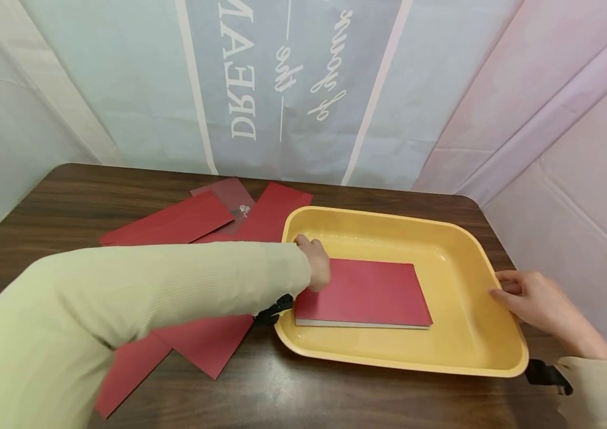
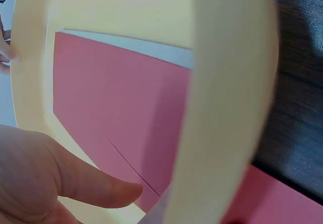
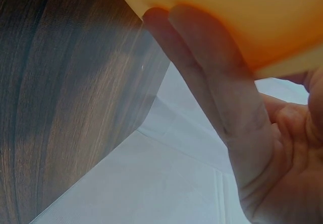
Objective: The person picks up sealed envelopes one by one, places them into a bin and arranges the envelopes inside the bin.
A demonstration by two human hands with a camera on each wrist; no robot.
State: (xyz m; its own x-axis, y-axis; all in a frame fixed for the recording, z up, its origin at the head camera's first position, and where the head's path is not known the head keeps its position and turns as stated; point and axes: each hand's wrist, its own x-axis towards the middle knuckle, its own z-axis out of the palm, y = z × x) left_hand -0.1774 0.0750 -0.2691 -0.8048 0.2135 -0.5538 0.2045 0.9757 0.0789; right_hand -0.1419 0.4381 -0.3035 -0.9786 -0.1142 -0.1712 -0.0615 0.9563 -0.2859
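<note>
A stack of red envelopes [image 1: 370,292] lies flat in a yellow tray [image 1: 464,333], with pale edges showing on its near side. My left hand [image 1: 318,265] reaches over the tray's left wall to the stack's left end. In the left wrist view, its thumb [image 2: 101,186] extends over the left edge of the envelopes; its other fingers are mostly hidden, so whether they pinch anything cannot be seen. My right hand [image 1: 536,298] grips the tray's right rim, thumb on the inner side and fingers [image 3: 217,72] against the outside wall.
Several loose red envelopes [image 1: 174,217] are spread across the dark wooden table [image 1: 282,393] left of the tray, some under my left sleeve. One darker envelope [image 1: 228,199] bears a small white floral mark. A printed cloth [image 1: 292,89] hangs behind the table.
</note>
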